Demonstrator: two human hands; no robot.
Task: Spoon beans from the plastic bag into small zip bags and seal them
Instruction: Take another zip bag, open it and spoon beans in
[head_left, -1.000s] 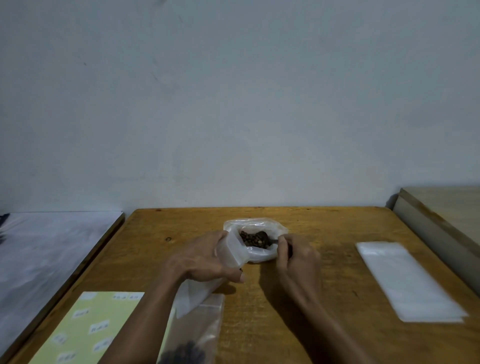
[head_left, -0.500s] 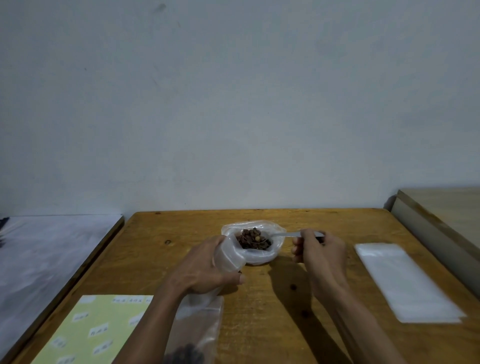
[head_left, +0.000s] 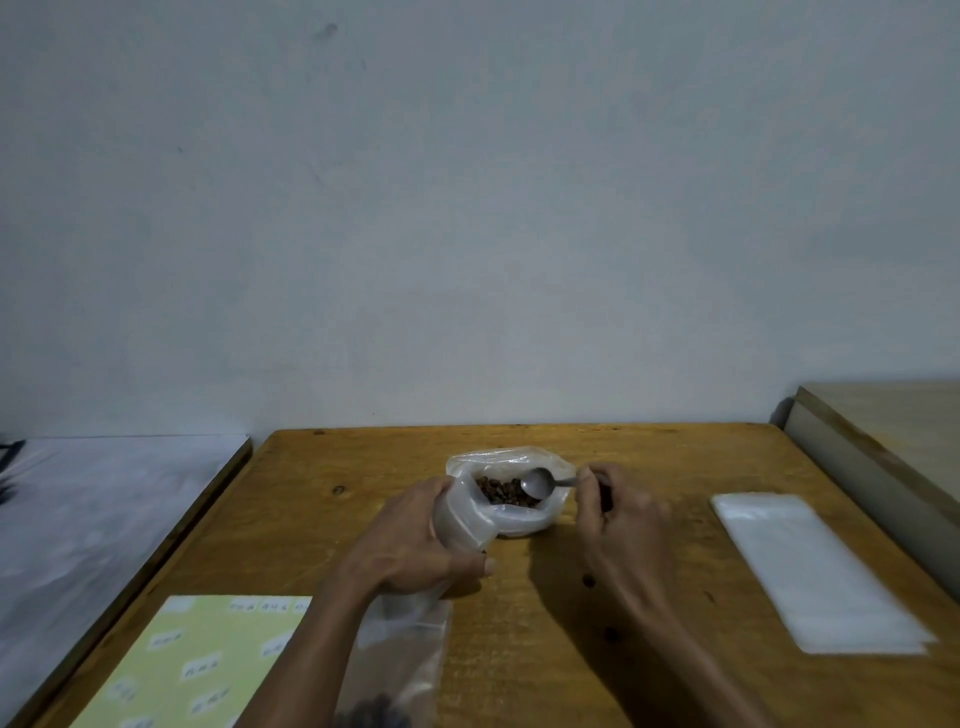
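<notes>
A clear plastic bag (head_left: 514, 518) of brown beans (head_left: 503, 491) sits open in the middle of the wooden table (head_left: 649, 457). My left hand (head_left: 415, 540) grips a small zip bag (head_left: 457, 519) right beside the big bag's left rim. My right hand (head_left: 618, 514) pinches a metal spoon (head_left: 540, 482) by its handle; the bowl looks empty and hovers over the beans. A second zip bag (head_left: 400, 670) with dark beans at its bottom lies under my left forearm.
A stack of flat unfilled zip bags (head_left: 810, 566) lies at the right. A yellow sheet of white labels (head_left: 192, 665) lies at the front left. A pale wooden board (head_left: 883, 447) borders the table's right side, and a grey surface (head_left: 104, 514) lies to the left.
My right hand pulled back to the right, then brought the spoon over the bag again with its bowl now visible and empty. The left hand kept hold of the small zip bag.
</notes>
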